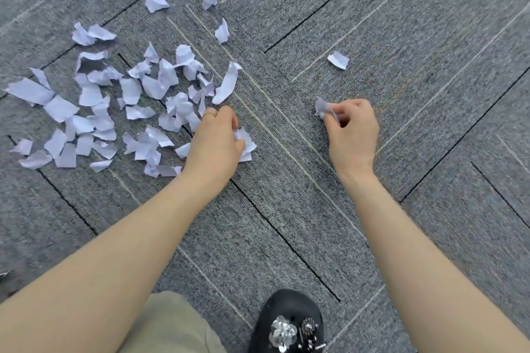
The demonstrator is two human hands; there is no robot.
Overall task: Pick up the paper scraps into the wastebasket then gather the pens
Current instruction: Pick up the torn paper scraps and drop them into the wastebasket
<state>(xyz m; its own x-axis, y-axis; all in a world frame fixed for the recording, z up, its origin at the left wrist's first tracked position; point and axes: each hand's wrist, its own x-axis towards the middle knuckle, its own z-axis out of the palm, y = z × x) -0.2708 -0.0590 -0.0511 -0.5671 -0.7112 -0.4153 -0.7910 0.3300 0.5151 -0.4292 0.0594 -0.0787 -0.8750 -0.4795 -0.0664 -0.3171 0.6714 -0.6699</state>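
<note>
On grey carpet tiles (pixel 401 37) beside a black shoe (pixel 286 321), the left hand (pixel 215 143) clutches scraps (pixel 245 143) at the scattered pile (pixel 114 106), the right hand (pixel 352 132) pinches one crumpled scrap (pixel 322 107), and the longest strip (pixel 228 83) runs toward upper right.

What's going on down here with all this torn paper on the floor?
A person is crouched over a grey carpet, picking up paper scraps with both hands. The left hand grips a few scraps at the edge of the big pile of scraps; the right hand pinches a single scrap off to the side. Most scraps still lie on the floor, and no wastebasket or pens are in view.
</note>
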